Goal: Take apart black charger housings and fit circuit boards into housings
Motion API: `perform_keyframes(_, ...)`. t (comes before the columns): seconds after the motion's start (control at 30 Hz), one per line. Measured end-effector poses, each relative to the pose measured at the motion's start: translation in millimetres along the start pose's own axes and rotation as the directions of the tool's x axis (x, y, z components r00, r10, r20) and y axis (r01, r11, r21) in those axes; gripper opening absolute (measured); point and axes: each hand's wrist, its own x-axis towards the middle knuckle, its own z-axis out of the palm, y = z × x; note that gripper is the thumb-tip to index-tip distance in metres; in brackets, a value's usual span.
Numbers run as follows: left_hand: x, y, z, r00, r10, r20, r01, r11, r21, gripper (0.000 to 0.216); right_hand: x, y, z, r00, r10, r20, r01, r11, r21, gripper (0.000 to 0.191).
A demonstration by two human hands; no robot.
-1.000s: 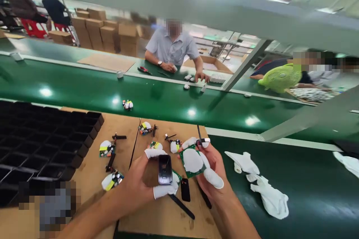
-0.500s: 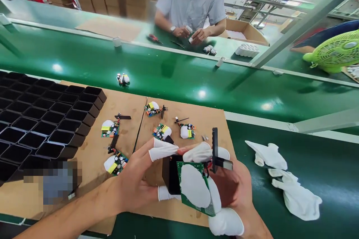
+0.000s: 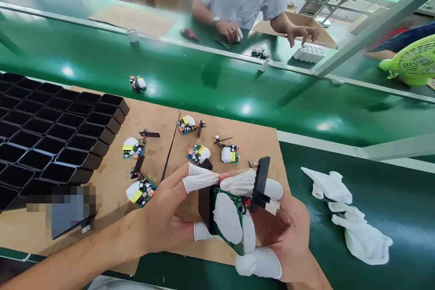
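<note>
Green conveyor belt (image 3: 204, 86) is running across the far side of the scene, and nearer the camera two brown cardboard sheets (image 3: 238, 136) are lying on the counter (image 3: 390, 195).

From the head view, both hands are meeting low over the near edge of the cardboard. The left hand (image 3: 163, 222), wearing white finger cots, is closing on a black housing (image 3: 204, 204), thumb below and forefinger above, with the housing standing on edge just to the right of its palm. The right hand (image 3: 288, 235) is gripping a green circuit board (image 3: 227, 217) with a white pad on its face; the board is sitting directly left of this hand's palm and touching the housing, its long axis tilting from upper left to lower right. A black plug piece with a metal connector (image 3: 263, 188) is rising above the right hand's fingers, joined to the board by short wires.

Beyond the hands, further boards (image 3: 134, 147) with black plug pieces are lying scattered on the cardboard. Far to the left of the left hand a black compartment tray (image 3: 50, 136) is resting. Well to the right of the right hand, white gloves (image 3: 353, 222) are lying on the counter. Across the belt, another person's hand (image 3: 302, 32) is hovering by a cardboard box (image 3: 302, 27).
</note>
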Motion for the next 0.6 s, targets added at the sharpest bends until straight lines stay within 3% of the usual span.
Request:
perform_keyframes(0.2, -0.4, 0.9, 0.6, 1.000, 0.003, 0.000, -0.003, 1.000, 0.015, 0.065, 6.8, -5.6, 0.9, 0.994, -0.099, 0.053, 0.100, 0.995, -0.023, 0.068)
perform_keyframes(0.6, -2.5, -0.6, 1.2, 1.000, -0.008, -0.002, 0.008, 1.000, 0.017, 0.065, 7.2, -5.9, -0.9, 0.993, -0.095, 0.072, 0.103, 0.987, -0.125, 0.064)
